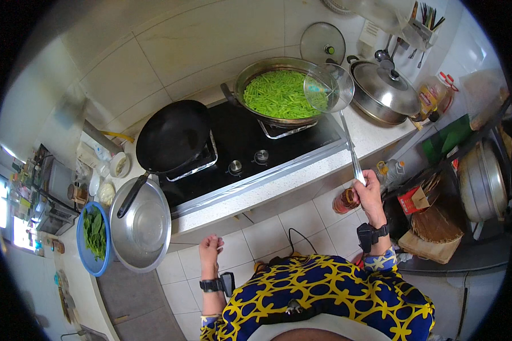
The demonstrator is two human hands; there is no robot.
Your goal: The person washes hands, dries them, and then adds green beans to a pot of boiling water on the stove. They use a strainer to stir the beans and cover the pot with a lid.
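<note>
My right hand (369, 194) grips the metal handle of a wire-mesh skimmer (329, 88). The skimmer's round mesh overlaps the right side of a wide metal pan (240, 89) in this view; whether it touches the food cannot be told. Cut green beans (277, 93) fill that pan, which stands on the right burner. In front of the counter hangs my left hand (211, 249), its fingers curled with nothing visible in them. A black wok (173, 134) is on the left burner, its handle reaching over a metal basin (147, 230).
A blue basin (82, 238) of leafy greens (94, 232) sits left of the metal one. Right of the hob (239, 128) stands a lidded metal pot (384, 91). A glass lid (322, 42) leans on the wall. Below my right hand, a reddish bottle (343, 202) is on the floor.
</note>
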